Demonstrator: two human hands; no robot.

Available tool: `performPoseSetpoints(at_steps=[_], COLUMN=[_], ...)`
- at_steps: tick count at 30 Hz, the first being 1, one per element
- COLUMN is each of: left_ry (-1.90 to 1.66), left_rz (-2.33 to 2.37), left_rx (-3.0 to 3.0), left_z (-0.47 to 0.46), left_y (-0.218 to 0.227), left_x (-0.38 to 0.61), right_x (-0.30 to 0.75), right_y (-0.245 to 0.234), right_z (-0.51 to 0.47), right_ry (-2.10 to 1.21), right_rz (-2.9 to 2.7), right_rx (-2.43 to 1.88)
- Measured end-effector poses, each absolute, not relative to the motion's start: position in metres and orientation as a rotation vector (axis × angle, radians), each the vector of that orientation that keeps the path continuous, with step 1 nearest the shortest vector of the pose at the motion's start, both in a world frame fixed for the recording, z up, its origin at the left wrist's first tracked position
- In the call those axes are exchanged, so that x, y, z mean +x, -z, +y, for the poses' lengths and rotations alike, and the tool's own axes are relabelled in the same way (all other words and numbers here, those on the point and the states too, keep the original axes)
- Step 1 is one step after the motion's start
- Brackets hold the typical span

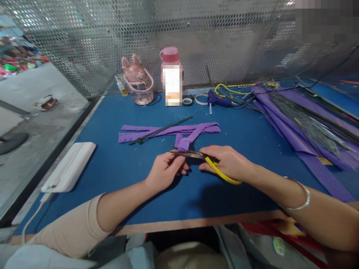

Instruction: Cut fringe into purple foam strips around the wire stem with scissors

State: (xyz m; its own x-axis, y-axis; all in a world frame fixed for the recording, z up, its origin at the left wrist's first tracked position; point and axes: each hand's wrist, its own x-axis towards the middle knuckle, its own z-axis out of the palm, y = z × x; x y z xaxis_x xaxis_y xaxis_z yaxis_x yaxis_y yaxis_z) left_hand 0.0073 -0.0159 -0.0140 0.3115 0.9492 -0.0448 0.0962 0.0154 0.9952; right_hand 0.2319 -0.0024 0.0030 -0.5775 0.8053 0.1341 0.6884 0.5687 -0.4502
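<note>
My right hand grips a pair of yellow-handled scissors, blades pointing left. In my left hand, thumb and fingers pinch the end of a folded purple crepe-paper strip. The blades lie across this strip just above my left fingertips; whether they are parted there is hard to see. Behind the hands, more purple strips with fringed edges lie crossed on the table. Thin dark green stems rest on top of them.
On the blue table a white power bank with a cable lies left. Behind stand a pink lidded jar, a small glue bottle and a pink bottle. A blue glue gun and purple sheets lie right.
</note>
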Motion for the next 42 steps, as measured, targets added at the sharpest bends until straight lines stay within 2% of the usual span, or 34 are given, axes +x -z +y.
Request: performPoseSetpoints(at_steps=[15,25,42], left_ry=[-1.006,-0.959,-0.971], left_rz=[1.063,1.046,1.112], left_rx=[1.395,1.458,1.395], left_z=[-0.0199,-0.0196,-0.0176], left_y=[0.0077,0.0107,0.0112], left_x=[0.0068,0.0055,0.007], right_x=[0.2314,0.2316,0.2318], right_y=[-0.0056,0.0009,-0.0016], right_z=[-0.0033,-0.0019,-0.0025], right_ry=[-0.446,-0.543,-0.433], right_rz=[-2.585,-2.503,-2.468], right_rx=[-1.272,-1.117,-1.268])
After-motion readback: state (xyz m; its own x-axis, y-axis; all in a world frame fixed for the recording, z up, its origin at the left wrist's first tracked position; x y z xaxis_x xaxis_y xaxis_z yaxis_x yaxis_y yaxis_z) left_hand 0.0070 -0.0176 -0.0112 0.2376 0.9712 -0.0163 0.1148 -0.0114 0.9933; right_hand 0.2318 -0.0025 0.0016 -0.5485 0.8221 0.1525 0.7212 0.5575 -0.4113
